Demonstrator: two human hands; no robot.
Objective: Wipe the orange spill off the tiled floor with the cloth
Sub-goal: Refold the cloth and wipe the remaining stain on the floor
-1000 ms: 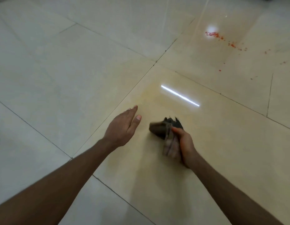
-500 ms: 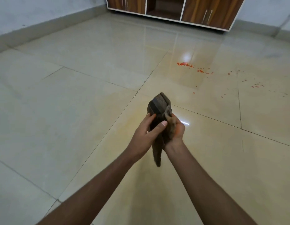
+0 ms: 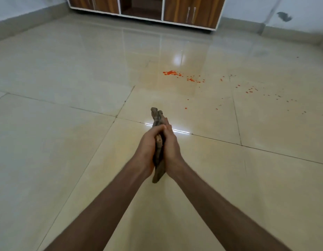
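Note:
A brown-grey cloth (image 3: pixel 158 115) is pressed between my two palms, its ends sticking out above the fingers and below the wrists. My left hand (image 3: pixel 148 147) and my right hand (image 3: pixel 172 144) are both closed on it, held in the air above the glossy beige tiled floor (image 3: pixel 66 142). The orange spill (image 3: pixel 172 73) lies on the floor ahead and to the right of my hands, apart from them. Its densest patch is at the left, and small droplets (image 3: pixel 251 90) trail off to the right.
A wooden cabinet (image 3: pixel 191 11) with white framing stands against the far wall. A grey skirting runs along the left wall (image 3: pixel 21 22) and the right wall (image 3: pixel 292 33). Bright light reflections shine on the tiles.
The cloth came up off the floor in my right hand, my left hand joined it, and both palms now press it flat. The view lifted toward the cabinet and spill.

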